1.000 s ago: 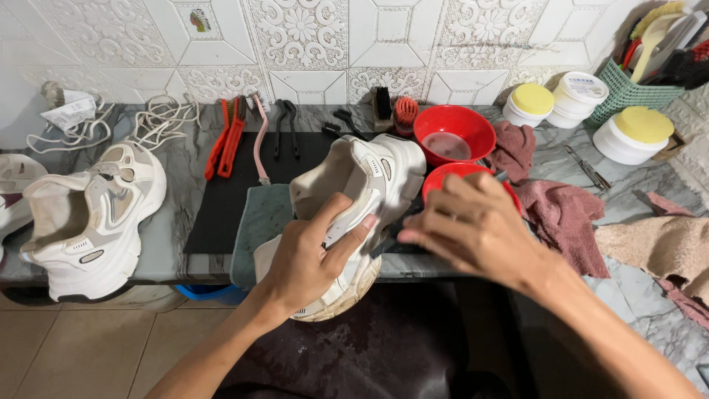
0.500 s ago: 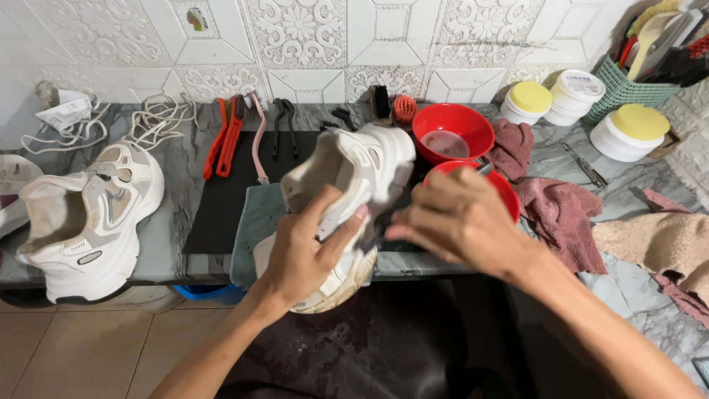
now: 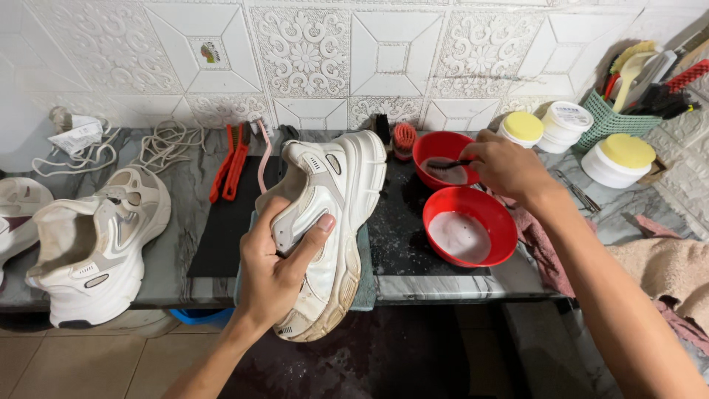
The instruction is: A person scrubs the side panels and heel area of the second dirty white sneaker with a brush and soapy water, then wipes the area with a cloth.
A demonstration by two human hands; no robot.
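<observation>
Head view: the left hand [image 3: 277,270] grips a white sneaker [image 3: 325,222] by its side, sole tilted toward the table's front edge, over a blue-grey cloth [image 3: 364,277]; the right hand [image 3: 506,166] is closed on a small dark brush [image 3: 445,167], its bristles dipped in the farther red bowl [image 3: 442,151] near the back edge (a nearer red bowl [image 3: 469,225] holds pale liquid); judging by this, load the bristles lightly and keep the shoe braced so scrubbing stays controlled
</observation>
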